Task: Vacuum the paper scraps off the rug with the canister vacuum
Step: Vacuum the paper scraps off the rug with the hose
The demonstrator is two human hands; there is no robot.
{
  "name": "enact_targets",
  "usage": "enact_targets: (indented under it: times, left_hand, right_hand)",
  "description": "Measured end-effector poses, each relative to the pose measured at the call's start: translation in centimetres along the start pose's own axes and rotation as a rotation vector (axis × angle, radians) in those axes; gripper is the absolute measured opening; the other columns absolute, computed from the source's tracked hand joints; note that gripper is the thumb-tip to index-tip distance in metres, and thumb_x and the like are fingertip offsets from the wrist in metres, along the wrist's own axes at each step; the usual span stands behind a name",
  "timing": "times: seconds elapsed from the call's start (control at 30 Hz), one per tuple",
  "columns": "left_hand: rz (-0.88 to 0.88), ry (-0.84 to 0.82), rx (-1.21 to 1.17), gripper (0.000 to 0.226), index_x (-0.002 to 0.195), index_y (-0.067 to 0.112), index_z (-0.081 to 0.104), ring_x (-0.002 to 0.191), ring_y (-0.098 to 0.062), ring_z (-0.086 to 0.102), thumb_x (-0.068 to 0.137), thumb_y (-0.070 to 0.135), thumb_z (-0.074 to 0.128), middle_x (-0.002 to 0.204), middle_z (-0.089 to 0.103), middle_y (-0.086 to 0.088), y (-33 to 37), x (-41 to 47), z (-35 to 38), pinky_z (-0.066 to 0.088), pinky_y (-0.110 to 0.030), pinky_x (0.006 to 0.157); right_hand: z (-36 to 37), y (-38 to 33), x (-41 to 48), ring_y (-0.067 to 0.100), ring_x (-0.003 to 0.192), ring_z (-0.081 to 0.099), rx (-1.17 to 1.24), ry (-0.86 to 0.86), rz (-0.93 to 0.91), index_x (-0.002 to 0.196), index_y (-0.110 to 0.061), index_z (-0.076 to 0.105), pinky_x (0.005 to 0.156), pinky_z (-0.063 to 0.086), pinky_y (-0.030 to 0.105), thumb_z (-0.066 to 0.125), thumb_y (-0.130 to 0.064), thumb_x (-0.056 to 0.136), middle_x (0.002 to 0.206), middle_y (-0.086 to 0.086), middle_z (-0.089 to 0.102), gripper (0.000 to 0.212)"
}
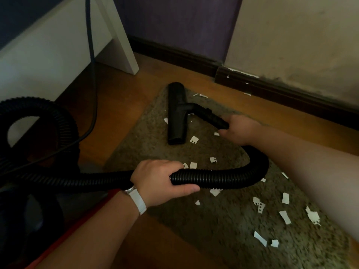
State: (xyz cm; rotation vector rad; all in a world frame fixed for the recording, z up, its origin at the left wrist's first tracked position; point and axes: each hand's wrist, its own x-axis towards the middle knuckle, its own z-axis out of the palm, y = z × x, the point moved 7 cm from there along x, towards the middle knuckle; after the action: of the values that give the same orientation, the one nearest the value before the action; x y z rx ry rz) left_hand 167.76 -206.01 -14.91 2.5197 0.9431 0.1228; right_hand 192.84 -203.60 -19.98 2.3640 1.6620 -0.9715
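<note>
A black floor nozzle point(176, 113) lies flat on the far end of the olive-brown rug point(213, 220). My right hand point(240, 130) grips the short black tube behind the nozzle. My left hand point(159, 180), with a white watch strap on the wrist, grips the ribbed black hose point(223, 178), which curves from the tube back to the left. Several white paper scraps point(259, 205) lie scattered over the rug, mostly on its near right part, a few beside the nozzle. The dark canister point(25, 210) sits at the lower left, partly hidden.
A white furniture panel and leg point(120, 41) stand at the upper left, with a dark power cord point(93, 61) hanging past it. A dark baseboard point(272, 84) runs along the back wall. Wooden floor point(120, 105) surrounds the rug. The hose loops at the left point(38, 105).
</note>
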Motion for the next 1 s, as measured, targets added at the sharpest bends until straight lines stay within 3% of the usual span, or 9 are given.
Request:
enact_targets:
  times: [0.57,1.0]
  left_hand:
    - [-0.034,-0.141,0.134,0.076,0.089,0.032,0.063,0.072,-0.003,0.058,0.063,0.093,0.026,0.072,0.058,0.015,0.1,-0.6,0.5,0.049,-0.027,0.068]
    - [-0.032,-0.126,0.141,0.075,0.084,0.032,0.063,0.067,-0.002,0.057,0.064,0.094,0.026,0.067,0.057,0.014,0.2,-0.2,0.6,0.049,-0.027,0.063]
  right_hand:
    - [1.6,1.6,-3.0,0.020,0.071,0.063,-0.056,0.090,0.021,0.120,-0.028,0.052,0.065,0.060,0.040,0.051,-0.042,0.098,0.087,0.001,0.061,0.027]
    - [0.8,1.9,-4.2,0.020,0.065,0.063,0.003,0.157,-0.052,0.124,-0.029,0.050,0.061,0.059,0.040,0.051,-0.041,0.099,0.080,-0.001,0.063,0.028]
